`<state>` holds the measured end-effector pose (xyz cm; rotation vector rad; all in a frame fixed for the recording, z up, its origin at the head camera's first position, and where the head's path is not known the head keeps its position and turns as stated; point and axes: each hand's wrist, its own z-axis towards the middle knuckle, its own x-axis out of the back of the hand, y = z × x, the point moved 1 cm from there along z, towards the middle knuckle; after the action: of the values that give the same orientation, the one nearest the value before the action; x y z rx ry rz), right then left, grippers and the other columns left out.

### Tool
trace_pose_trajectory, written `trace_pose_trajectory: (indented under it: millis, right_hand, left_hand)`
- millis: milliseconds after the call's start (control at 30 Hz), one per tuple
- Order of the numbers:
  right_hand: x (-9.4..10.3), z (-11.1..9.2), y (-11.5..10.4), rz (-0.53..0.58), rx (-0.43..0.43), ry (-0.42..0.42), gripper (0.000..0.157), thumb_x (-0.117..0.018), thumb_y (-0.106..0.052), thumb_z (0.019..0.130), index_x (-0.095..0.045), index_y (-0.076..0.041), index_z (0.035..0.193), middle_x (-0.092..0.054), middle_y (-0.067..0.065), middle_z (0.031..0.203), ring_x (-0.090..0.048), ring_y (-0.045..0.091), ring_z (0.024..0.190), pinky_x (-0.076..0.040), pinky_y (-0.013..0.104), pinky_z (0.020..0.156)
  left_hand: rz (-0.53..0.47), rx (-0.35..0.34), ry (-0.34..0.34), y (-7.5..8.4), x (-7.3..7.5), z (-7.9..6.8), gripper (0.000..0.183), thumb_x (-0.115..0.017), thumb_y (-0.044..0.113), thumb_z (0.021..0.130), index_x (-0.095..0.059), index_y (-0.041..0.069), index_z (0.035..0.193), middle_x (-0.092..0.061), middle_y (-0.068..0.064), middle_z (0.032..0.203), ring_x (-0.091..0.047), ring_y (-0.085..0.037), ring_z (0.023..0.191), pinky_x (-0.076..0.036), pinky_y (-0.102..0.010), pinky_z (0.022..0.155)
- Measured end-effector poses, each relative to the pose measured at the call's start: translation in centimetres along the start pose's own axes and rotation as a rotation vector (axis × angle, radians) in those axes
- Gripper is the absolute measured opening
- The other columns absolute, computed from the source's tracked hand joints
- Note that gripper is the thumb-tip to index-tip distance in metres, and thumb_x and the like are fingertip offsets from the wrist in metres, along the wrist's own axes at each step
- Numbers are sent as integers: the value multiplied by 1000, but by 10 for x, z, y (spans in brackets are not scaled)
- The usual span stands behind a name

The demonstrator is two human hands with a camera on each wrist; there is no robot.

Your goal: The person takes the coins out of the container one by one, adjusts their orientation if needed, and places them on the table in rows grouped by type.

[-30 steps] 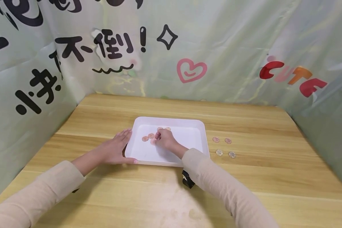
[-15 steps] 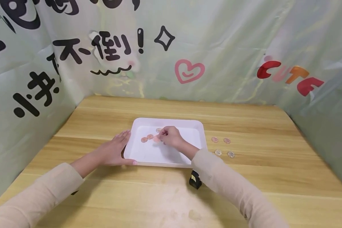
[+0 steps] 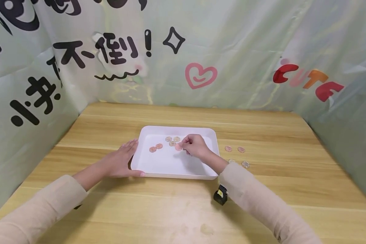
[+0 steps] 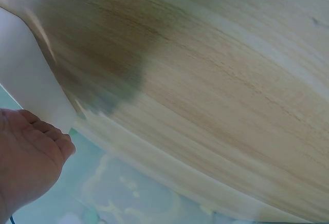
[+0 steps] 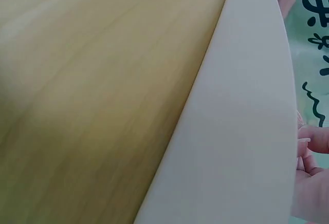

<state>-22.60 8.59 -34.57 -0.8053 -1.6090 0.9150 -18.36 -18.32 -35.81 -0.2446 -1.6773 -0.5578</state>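
- in the head view, near the middle of the frame, we see the right hand (image 3: pixel 195 145), its grip pinching a pinkish coin (image 3: pixel 178 147) within the white tray (image 3: pixel 158 166).
- left of centre we find the left hand (image 3: pixel 119 162), its grip unclenched, fingers against the tray's left side, thumb at the lower edge.
- in the tray, left of the pinched coin, we count three brassy coins (image 3: pixel 172 143) and two copper coins (image 3: pixel 153 149).
- right of the tray, on the wooden counter (image 3: pixel 158 210), we see two reddish coins (image 3: pixel 241 149) above two silvery coins (image 3: pixel 245 164).

White tray (image 3: pixel 158 166), five coins (image 3: pixel 153 149) flat inside, pinkish coin (image 3: pixel 178 147) pinched
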Motion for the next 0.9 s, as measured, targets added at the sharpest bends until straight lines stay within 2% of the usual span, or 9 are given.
trace_pose_trajectory:
  millis: [233,533,900]
  right_hand:
    - [20,-5,8,21,-47,6,16,-68,-14,84,-59,0,83,-52,1,61,-44,7,48,-38,17,46]
    - [46,-11,16,21,-68,22,15,-64,-14,86,-58,1,86,-54,1,67,-43,7,51,-38,18,49]
    - [76,-15,34,51,-53,43,15,-58,-10,89,-57,4,90,-51,-3,66,-43,6,53,-39,18,49]
  left_hand:
    - [-2,7,1,-1,-1,0,112,-59,67,74,-16,-10,144,-14,-25,153,-15,-40,141,-19,-51,115]
    - [0,10,7,-1,-1,0,112,-59,67,74,-17,-10,144,-15,-25,153,-16,-40,141,-20,-51,115]
    - [11,4,-3,-1,0,0,112,-60,65,75,-16,-11,144,-15,-26,152,-16,-40,141,-20,-51,115]
